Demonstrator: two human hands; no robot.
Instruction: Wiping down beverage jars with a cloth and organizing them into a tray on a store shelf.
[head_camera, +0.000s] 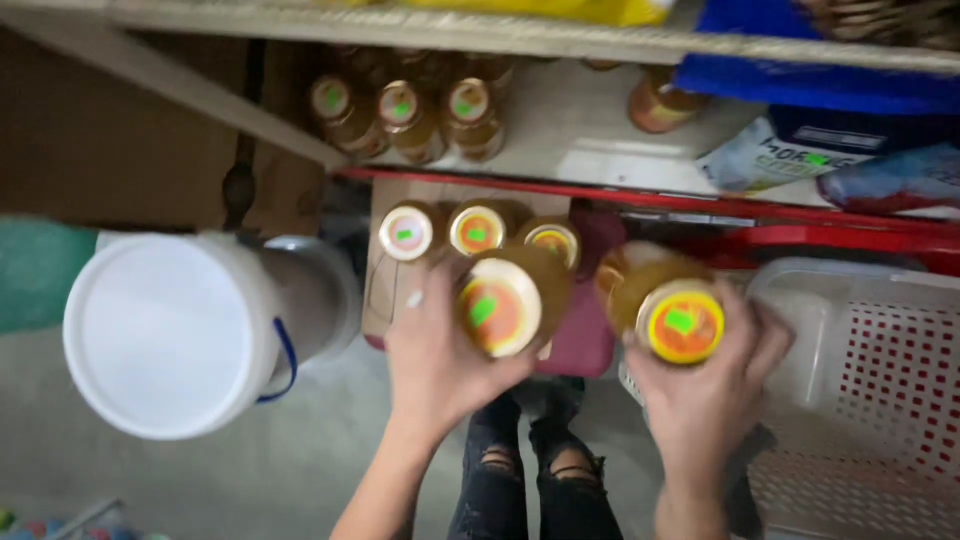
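Two amber bottles with orange lids are gripped, one in the left hand (440, 350), one in the right hand (700, 385), fingers wrapped closed, above three matching bottles (476, 232) grouped in a cardboard box (385, 290).

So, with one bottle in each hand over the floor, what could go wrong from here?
1. The left hand grips its bottle from one side only; it might slip and fall.
2. That bottle is close to the three bottles standing below and could knock them over.
3. The right hand holds its bottle by the white basket rim; it may bump.
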